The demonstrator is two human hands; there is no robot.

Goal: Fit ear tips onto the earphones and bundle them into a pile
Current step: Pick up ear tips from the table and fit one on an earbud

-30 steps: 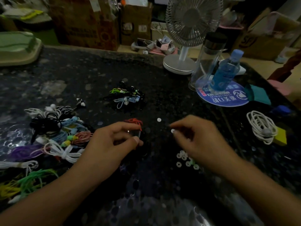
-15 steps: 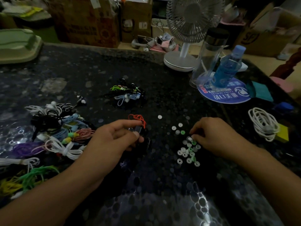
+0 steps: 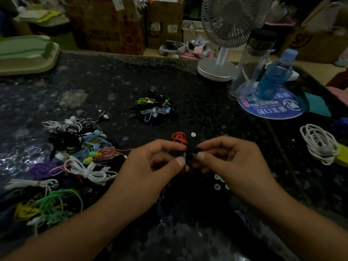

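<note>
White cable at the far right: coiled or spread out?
Coiled. The white cable lies in bunched loops on the table, touched by neither hand.

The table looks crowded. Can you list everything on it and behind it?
earphone pile: one, mixed colours, table's left
bundled earphones: small heap, black, green, blue, centre
red-cabled earphone: one, held between both hands
ear tips: several loose, white, under right hand
white cable: one coil, right
fan: one, white, back
bottles: two, clear and blue
boxes: several, brown, behind
left hand: pinches earphone
right hand: pinches something small and dark
</note>
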